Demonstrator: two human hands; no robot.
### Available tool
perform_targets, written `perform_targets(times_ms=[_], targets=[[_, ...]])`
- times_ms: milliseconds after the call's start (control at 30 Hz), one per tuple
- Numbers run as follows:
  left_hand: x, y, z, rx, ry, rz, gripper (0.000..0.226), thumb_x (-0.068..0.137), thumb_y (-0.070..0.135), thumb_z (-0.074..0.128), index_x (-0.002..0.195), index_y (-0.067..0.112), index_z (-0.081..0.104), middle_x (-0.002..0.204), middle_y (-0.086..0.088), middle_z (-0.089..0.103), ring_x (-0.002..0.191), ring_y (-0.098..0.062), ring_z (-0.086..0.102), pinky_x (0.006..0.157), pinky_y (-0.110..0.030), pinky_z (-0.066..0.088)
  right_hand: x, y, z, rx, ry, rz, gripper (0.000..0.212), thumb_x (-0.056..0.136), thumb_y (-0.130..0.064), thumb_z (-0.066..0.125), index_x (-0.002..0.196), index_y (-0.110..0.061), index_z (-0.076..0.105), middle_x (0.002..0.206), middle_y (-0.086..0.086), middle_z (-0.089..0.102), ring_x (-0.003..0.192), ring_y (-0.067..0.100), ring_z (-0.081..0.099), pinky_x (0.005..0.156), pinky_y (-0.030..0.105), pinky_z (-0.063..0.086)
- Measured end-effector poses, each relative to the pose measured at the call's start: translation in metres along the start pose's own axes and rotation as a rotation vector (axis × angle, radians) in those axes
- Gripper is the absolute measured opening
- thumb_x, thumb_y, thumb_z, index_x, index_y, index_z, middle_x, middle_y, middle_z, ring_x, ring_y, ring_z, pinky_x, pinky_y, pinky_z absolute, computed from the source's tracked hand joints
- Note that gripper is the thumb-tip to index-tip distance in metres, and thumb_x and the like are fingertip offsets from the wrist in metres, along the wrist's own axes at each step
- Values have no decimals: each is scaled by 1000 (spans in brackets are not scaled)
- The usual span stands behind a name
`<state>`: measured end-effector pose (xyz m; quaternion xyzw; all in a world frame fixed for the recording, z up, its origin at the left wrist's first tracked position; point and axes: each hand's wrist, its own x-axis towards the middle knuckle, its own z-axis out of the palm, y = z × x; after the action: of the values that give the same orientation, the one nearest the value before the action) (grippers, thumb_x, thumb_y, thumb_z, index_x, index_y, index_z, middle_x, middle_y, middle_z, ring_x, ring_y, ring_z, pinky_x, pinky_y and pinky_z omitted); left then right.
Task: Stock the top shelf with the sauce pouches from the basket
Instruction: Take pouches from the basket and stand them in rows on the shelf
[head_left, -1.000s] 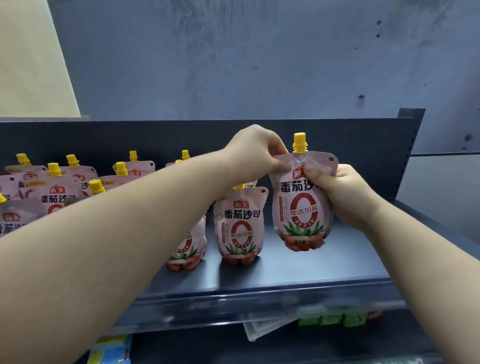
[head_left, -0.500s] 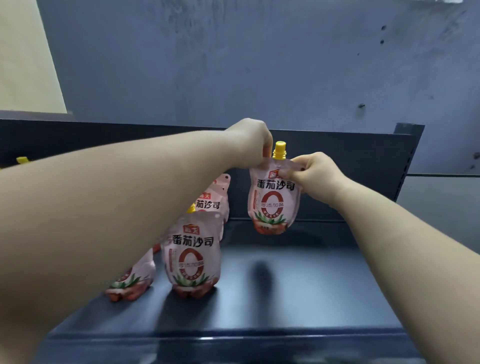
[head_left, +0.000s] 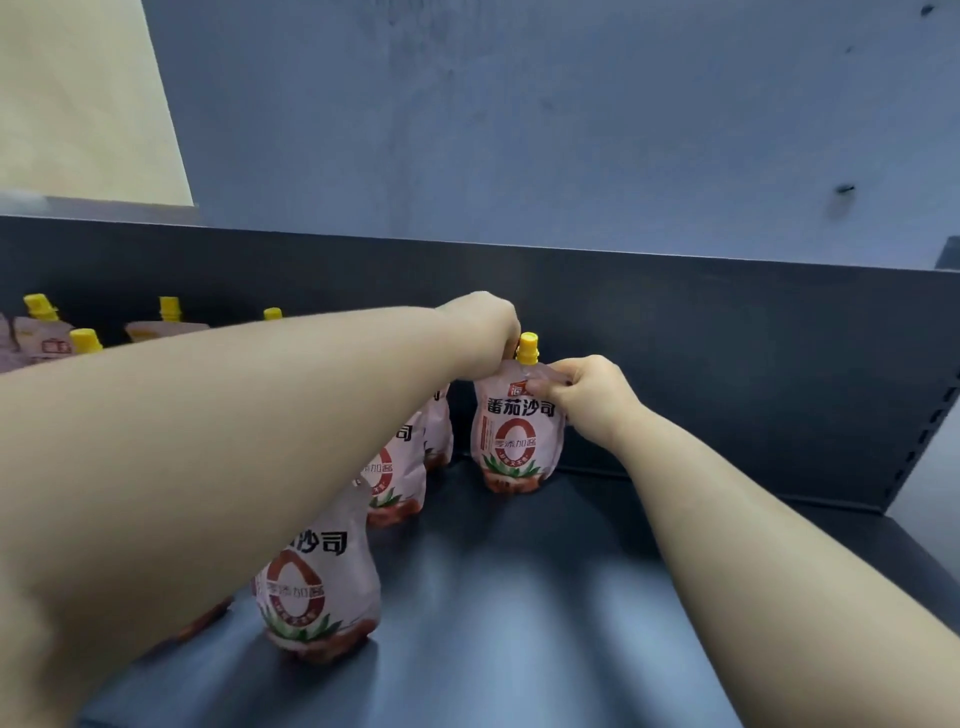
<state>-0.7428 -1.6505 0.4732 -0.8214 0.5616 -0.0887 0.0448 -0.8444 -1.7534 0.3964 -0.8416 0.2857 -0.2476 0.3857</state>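
We see both hands reaching to the back of the dark top shelf (head_left: 519, 597), holding one sauce pouch (head_left: 514, 441) upright between them. The left hand (head_left: 483, 332) comes in over the top left corner of the pouch, just beside its yellow cap (head_left: 528, 347). Its fingers curl down onto that corner, so its grip is closed on the pouch, though the fingertips are mostly hidden behind the hand. The right hand (head_left: 587, 395) pinches the top right corner, thumb on the printed front, so that grip is closed on the pouch as well. The pouch faces us with its red ring label. Its base is down at the shelf surface, close to the dark back panel (head_left: 727, 364); we cannot tell whether it bears its own weight. Just to its left a row of three like pouches runs from front to back, partly covered by the left forearm: the front pouch (head_left: 317, 587), the middle pouch (head_left: 397, 478) and the rear pouch (head_left: 439, 431). Further left, more capped pouches (head_left: 39, 332) stand along the back. Above the shelf rises a grey wall (head_left: 519, 130).
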Motion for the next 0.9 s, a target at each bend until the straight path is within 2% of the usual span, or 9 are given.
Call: perform_targets(times_ms=[100, 233, 333, 433, 567, 667, 767, 900], targets=[[2, -1, 2, -30, 2, -4, 32, 90, 2, 51, 116, 14, 64, 114, -8, 62, 92, -23, 57, 70, -28, 44, 5, 3, -1, 4, -8, 0, 8, 87, -25, 64, 86, -22, 71, 88, 1, 72, 86, 20, 68, 82, 44, 55], [2, -5, 0, -102, 26, -5, 35, 90, 1, 51, 119, 17, 63, 121, -5, 60, 107, -24, 58, 84, -30, 51, 7, 4, -5, -26, 11, 5, 15, 86, -24, 66, 93, -13, 71, 90, 5, 72, 87, 23, 67, 82, 45, 55], [-1, -7, 0, -149, 47, -10, 35, 92, 4, 53, 123, 16, 61, 126, -3, 60, 113, -23, 56, 93, -33, 49, 6, 2, -8, -50, 17, -37, 13, 83, -26, 68, 91, -16, 71, 90, 3, 71, 86, 20, 67, 80, 42, 56], [-9, -10, 1, -155, 58, -18, 37, 93, 7, 51, 129, 16, 57, 131, -2, 57, 119, -22, 53, 99, -34, 46, 1, -4, -13, -146, 102, -107, 29, 84, -32, 66, 110, -19, 68, 107, 0, 70, 100, 18, 63, 89, 40, 53], [-31, -13, -5, -116, 52, 4, 40, 97, 22, 46, 137, 18, 48, 139, -1, 52, 128, -22, 46, 105, -34, 40, -19, -21, -23, -316, 220, -189, 44, 93, -41, 52, 133, -23, 52, 136, -2, 54, 126, 18, 49, 106, 38, 40], [-54, -16, -20, -83, 81, 29, 44, 99, 32, 42, 142, 21, 41, 145, 0, 45, 133, -22, 40, 105, -34, 35, -40, -47, -28, -451, 184, -254, 52, 97, -44, 40, 144, -24, 35, 153, -7, 31, 143, 13, 24, 116, 36, 23], [-85, -21, -38, -169, 201, 62, 45, 99, 35, 42, 142, 24, 39, 146, 2, 44, 134, -20, 39, 104, -32, 34, -64, -80, -24, -506, 138, -317, 56, 98, -46, 32, 149, -24, 23, 157, -10, 15, 145, 6, 5, 117, 30, 11], [-136, -46, -49, -186, 369, 98, 47, 99, 39, 39, 144, 31, 33, 148, 1, 41, 137, -21, 36, 105, -37, 36, -96, -121, -2, -618, 66, -382, 60, 98, -49, 23, 150, -22, 12, 159, -8, 5, 145, 5, -4, 119, 29, 4]])
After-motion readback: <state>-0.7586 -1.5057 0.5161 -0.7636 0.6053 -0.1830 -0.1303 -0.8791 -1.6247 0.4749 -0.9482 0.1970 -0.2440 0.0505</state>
